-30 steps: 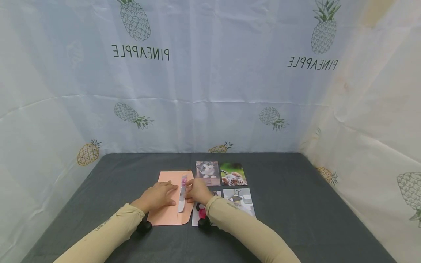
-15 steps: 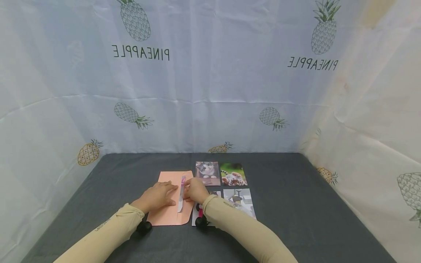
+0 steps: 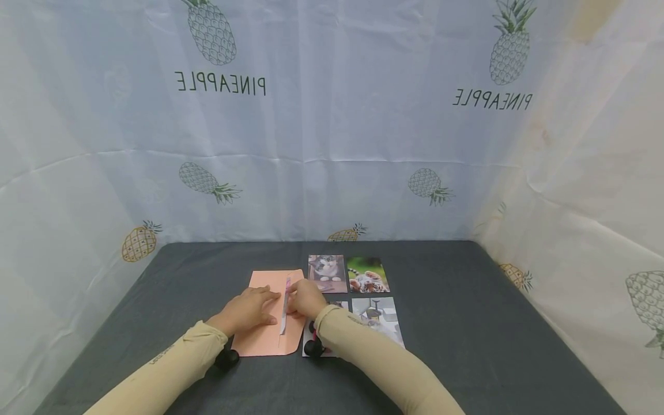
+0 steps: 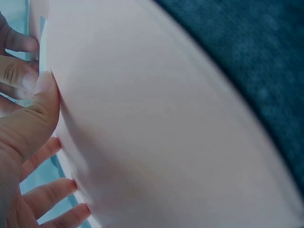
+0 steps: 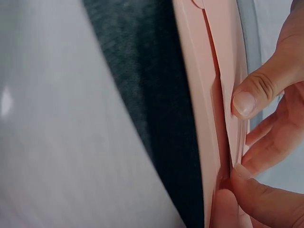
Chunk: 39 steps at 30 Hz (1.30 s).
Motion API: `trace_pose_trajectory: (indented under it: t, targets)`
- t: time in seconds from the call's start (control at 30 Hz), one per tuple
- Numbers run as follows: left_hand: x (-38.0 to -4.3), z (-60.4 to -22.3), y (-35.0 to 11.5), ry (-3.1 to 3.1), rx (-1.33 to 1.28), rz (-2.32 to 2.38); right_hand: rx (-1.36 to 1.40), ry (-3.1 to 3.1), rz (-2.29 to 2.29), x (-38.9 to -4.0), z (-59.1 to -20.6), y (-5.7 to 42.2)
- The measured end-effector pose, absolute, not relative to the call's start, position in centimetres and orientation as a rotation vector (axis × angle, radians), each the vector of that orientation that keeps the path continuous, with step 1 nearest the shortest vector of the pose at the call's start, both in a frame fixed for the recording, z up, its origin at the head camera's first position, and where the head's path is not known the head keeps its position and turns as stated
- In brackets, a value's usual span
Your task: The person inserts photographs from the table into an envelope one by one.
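A peach paper envelope (image 3: 261,344) lies on the dark table, its slit running lengthwise. A thin strip of a photo card (image 3: 285,308) shows along that slit; the rest of the card is hidden inside the envelope. My left hand (image 3: 249,309) rests on the envelope's left part with fingers spread, its thumb (image 5: 244,102) touching the edge of the slit. From the right side, my right hand (image 3: 306,300) pinches the card's exposed edge with bent fingers. In the right wrist view, the right thumb (image 5: 261,194) sits right at the slit.
Photo cards lie right of the envelope: a kitten picture (image 3: 328,275), a tiger cub picture (image 3: 369,276) and a grey-and-white picture (image 3: 385,314). Another card (image 3: 327,353) is partly covered by the right forearm. A pineapple-print curtain (image 3: 332,127) hangs behind the table.
My right hand has moved slightly left, and the visible strip of the photo card has narrowed as it slid into the envelope. My left hand has stayed in place.
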<state>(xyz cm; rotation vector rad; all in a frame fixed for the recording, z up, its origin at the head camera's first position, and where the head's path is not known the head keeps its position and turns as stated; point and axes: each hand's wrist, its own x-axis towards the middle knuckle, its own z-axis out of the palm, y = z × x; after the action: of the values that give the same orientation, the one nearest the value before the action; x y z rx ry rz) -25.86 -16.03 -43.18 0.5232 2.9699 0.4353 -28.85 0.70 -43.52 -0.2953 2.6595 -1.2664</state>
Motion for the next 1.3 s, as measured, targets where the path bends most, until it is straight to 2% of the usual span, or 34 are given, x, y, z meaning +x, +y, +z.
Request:
trace_pose_trajectory:
  t: [0.53,1.03,1.3]
  targets:
    - [-26.0,-43.5,-16.1,2.965,0.524,0.419,-0.293,2.757,-1.121,-29.1,-44.0,0.5]
    - [-25.9,-43.5,-16.2,2.979,0.536,0.419,-0.275,2.677,-1.226,-29.0,-44.0,0.4]
    - [-26.2,-43.9,-16.1,2.983,0.512,0.398,-0.375,2.502,-1.451,-29.1,-42.5,2.7]
